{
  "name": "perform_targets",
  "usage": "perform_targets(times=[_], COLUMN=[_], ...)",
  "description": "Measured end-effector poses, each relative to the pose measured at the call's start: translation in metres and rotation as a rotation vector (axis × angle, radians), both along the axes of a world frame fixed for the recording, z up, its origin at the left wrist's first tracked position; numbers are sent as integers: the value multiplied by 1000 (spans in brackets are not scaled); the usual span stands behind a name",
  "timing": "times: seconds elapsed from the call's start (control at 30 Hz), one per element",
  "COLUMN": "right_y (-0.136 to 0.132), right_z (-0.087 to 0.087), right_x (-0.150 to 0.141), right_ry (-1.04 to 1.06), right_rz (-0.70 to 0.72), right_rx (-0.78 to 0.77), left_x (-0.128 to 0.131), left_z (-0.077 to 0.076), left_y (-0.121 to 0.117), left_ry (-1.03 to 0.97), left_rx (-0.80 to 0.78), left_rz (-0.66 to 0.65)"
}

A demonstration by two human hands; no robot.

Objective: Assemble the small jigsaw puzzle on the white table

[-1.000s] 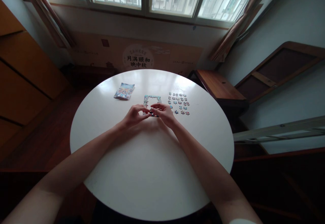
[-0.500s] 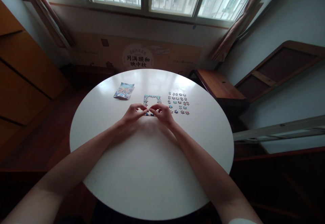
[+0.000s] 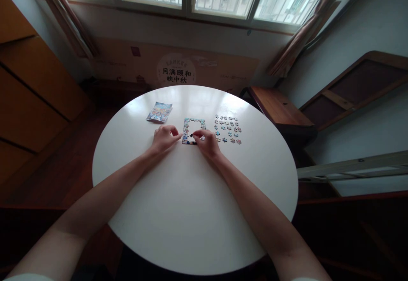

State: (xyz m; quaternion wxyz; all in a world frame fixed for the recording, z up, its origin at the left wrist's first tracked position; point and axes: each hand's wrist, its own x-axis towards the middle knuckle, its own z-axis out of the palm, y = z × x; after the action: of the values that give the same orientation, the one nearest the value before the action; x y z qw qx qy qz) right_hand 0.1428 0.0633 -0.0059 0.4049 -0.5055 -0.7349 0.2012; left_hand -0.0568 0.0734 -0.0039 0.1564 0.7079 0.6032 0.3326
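A partly assembled jigsaw puzzle (image 3: 185, 129) lies on the white round table (image 3: 185, 213), its border joined around a bare middle. My right hand (image 3: 208, 143) is over the puzzle's lower right, pinching a small dark puzzle piece (image 3: 191, 135) between thumb and fingertips above the lower opening. My left hand (image 3: 165, 140) rests just left of the puzzle, its thumb and forefinger curved apart with nothing between them. Its fingertips come close to the puzzle's left edge; whether they touch it I cannot tell. Loose puzzle pieces (image 3: 230, 134) lie in rows to the right of my right hand.
A colourful printed packet (image 3: 160, 112) lies at the table's back left. Beyond the table's right side stand a wooden side table (image 3: 280, 106) and a pale rail (image 3: 353, 167). A printed cardboard panel (image 3: 219, 64) stands under the window behind the table.
My hands have come apart: the left has moved back from the puzzle to its left side. My right hand stays over the puzzle with the dark piece. The view has shifted slightly.
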Motion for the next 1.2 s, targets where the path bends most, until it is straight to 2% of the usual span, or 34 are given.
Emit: perform_targets(times=[0.2,0.33,0.6,0.9,1.2], right_y=[-2,1,-1,0,1], right_z=[-3,-1,-10,-12,-12], right_x=[-5,-8,-8,-8,-8], right_ry=[-43,-60,-162,-229,-205], right_rz=[22,18,32,15,1], right_rx=[33,33,87,96,91], left_x=[3,3,3,5,5], left_z=[1,1,3,8,6], left_y=[-4,-4,-7,-9,-8], left_ry=[153,157,169,246,250], left_rx=[-34,-36,-42,-82,-72], left_rz=[39,30,13,24,31])
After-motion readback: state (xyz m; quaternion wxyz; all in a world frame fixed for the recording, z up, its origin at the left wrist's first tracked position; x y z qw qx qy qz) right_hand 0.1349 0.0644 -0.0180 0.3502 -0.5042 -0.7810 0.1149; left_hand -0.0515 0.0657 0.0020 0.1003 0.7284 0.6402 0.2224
